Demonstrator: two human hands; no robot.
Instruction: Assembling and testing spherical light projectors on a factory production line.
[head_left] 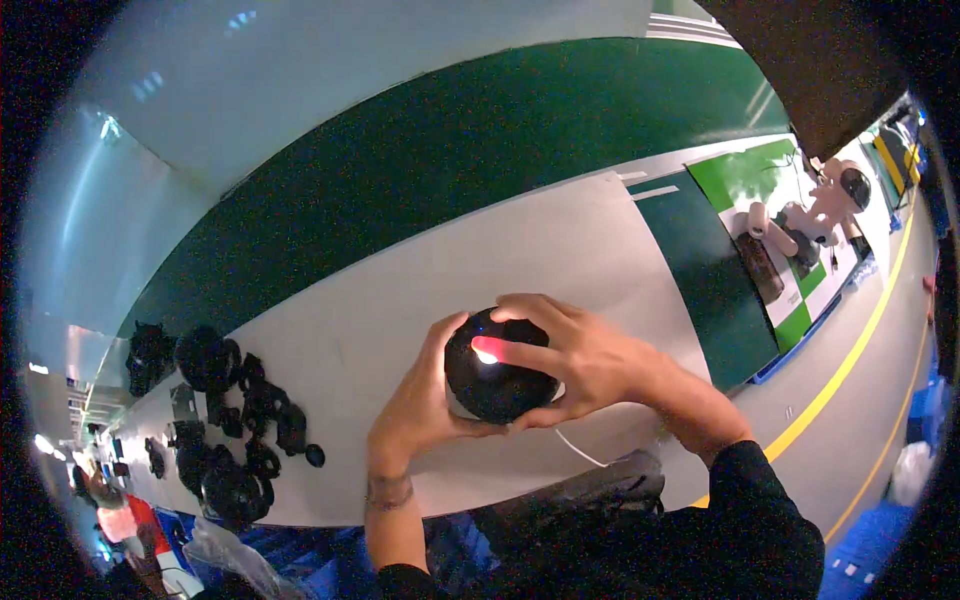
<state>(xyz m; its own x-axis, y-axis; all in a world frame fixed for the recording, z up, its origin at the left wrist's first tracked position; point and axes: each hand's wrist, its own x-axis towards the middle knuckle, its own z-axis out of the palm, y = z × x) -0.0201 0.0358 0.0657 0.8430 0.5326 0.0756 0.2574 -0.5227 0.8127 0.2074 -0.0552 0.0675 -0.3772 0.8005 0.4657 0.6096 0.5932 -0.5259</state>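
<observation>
Between my two hands is a round black device (490, 390) with a bright light on its upper face. My left hand (425, 395) wraps round its left side, thumb up along the edge and fingers underneath. My right hand (570, 355) grips the right side; its index finger reaches over the top and lies at the light, and the fingertip glows red. A thin white cable (580, 448) runs out from below the device toward the near edge of the white tabletop (400, 300). The underside of the device is hidden.
Many black round parts (225, 480) and small pieces lie at the table's left end. On the right, a green and white mat (740, 185) holds a white robot-like figure (835, 195) and a dark brown object (760, 265). A dark bag-like thing (580, 495) sits at the near edge.
</observation>
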